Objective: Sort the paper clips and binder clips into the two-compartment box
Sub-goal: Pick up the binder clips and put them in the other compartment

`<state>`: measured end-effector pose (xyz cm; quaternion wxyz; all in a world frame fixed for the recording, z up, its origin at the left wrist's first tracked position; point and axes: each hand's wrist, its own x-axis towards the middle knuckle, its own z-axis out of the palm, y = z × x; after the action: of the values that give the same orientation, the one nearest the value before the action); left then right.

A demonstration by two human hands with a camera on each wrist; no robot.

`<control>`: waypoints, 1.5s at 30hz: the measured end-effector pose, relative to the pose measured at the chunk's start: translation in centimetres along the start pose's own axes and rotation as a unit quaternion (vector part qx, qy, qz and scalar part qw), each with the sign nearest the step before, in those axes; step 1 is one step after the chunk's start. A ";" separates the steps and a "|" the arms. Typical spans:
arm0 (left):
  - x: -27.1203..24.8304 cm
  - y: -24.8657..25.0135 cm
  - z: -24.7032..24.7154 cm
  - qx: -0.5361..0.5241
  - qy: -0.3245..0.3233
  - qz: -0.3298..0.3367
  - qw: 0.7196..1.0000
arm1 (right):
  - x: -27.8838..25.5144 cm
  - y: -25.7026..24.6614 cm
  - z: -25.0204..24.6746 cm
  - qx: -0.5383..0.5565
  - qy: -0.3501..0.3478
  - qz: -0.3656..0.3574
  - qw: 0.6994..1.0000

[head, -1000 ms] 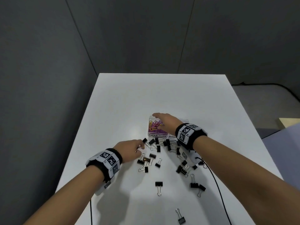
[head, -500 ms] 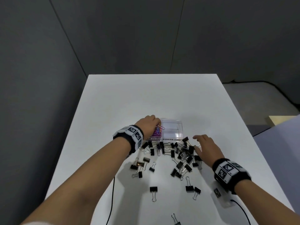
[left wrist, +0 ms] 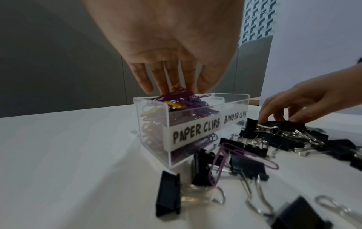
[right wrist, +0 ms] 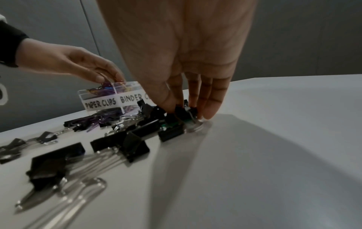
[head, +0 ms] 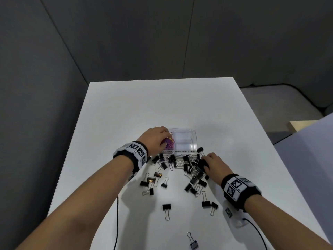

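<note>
A: How far along is the sort?

B: About half. The two-compartment box sits at 12 o'clock; its paper-clip side is heaped, its binder side bare. The left hand pinches paper clips over it.

A: What's left?

B: Black binder clips litter the tabletop; the right hand fingers curl onto some at 3 o'clock.

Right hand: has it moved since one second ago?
Yes. The right hand was over the box's paper-clip side; it now lies near-right of the box, fingers in the binder clips on the table.
</note>
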<state>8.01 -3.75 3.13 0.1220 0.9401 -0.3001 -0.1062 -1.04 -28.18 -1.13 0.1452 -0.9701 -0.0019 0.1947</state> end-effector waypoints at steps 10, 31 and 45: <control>-4.1 2.1 3.4 0.142 -0.058 0.038 0.987 | -0.9 -0.2 0.1 -0.040 -0.007 -0.009 0.999; -3.8 4.0 5.2 0.010 -0.062 -0.057 0.996 | 1.1 -2.2 0.5 0.052 -0.083 0.035 0.995; -3.3 5.0 6.7 0.116 -0.117 -0.065 0.984 | 1.1 -2.5 -0.1 0.052 -0.104 0.016 0.993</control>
<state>0.91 -6.84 -1.34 -0.0313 0.9464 -0.2610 -0.1875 0.12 -25.70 -0.74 0.1915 -0.9356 0.0092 0.2964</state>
